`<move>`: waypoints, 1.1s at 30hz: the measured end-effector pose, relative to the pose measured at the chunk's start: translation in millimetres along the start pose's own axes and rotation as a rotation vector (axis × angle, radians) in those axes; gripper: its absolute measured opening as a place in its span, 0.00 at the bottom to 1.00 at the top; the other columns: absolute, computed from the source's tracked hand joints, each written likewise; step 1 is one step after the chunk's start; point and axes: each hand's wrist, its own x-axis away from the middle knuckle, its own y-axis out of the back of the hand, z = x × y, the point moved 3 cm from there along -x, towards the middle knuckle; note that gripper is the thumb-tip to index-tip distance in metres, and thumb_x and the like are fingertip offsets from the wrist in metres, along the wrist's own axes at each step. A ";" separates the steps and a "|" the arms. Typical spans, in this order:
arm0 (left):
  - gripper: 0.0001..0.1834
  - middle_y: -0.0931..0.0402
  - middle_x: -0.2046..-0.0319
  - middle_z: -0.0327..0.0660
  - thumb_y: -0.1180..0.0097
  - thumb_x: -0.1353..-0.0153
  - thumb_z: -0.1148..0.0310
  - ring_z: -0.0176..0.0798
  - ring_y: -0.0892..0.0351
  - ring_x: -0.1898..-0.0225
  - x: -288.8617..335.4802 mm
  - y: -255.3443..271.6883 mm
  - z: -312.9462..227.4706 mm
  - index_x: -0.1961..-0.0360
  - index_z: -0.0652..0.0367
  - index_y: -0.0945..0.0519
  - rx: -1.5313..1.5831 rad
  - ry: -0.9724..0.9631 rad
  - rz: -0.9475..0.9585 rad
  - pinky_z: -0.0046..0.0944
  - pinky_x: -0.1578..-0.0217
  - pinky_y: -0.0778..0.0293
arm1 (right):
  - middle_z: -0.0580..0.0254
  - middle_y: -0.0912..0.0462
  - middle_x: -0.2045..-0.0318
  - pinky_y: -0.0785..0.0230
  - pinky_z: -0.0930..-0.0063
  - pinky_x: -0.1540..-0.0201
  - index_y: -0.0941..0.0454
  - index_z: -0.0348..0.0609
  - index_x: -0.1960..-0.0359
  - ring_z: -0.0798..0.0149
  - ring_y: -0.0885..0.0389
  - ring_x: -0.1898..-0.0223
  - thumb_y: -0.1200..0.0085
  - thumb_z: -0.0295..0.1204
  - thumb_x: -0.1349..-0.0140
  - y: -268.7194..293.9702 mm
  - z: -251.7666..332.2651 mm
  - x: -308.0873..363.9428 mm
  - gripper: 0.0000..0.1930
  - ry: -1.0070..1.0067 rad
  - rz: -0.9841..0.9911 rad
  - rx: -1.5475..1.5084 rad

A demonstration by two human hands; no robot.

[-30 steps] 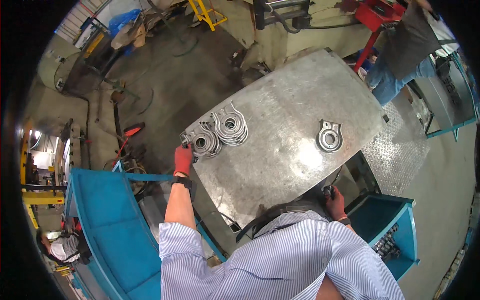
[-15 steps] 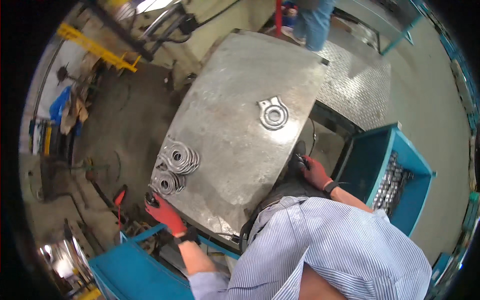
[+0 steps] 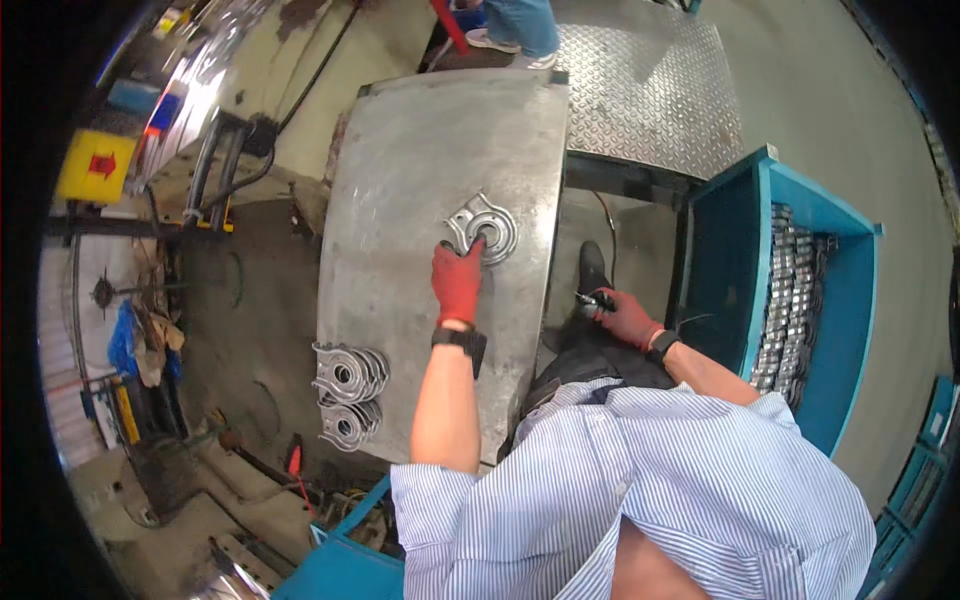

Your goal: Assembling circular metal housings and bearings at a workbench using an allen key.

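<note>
My left hand (image 3: 459, 280), in a red glove with dark fingertips, reaches over the metal table (image 3: 420, 140). Its fingers close on the near edge and central hole of a round metal bracket (image 3: 497, 220) with a flat tab, which rests on the tabletop. My right hand (image 3: 626, 318), gloved the same way, is beside the table's right edge above my leg. Its fingers are curled around something small with a shiny end, too small to name. Two overlapping rows of similar brackets (image 3: 350, 373) lie at the table's near left corner.
A blue bin (image 3: 868, 300) with several rows of metal parts (image 3: 790, 300) stands at the right. Beyond the table lies a diamond-plate platform (image 3: 645, 90), with another person's legs (image 3: 522, 25) near it. Another blue container (image 3: 340, 570) is at the lower left.
My left hand has moved from the stacked brackets at the near left to the single bracket farther up the table. My right hand stays beside the table. The whole view has turned.
</note>
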 end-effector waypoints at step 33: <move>0.17 0.22 0.61 0.57 0.40 0.47 0.68 0.58 0.23 0.57 107.5 -53.8 61.0 0.59 0.70 0.23 0.424 0.159 -0.005 0.45 0.59 0.29 | 0.45 0.23 0.60 0.33 0.57 0.53 0.30 0.41 0.51 0.44 0.25 0.55 0.48 0.28 0.45 -36.1 28.5 -22.3 0.18 0.331 0.109 0.398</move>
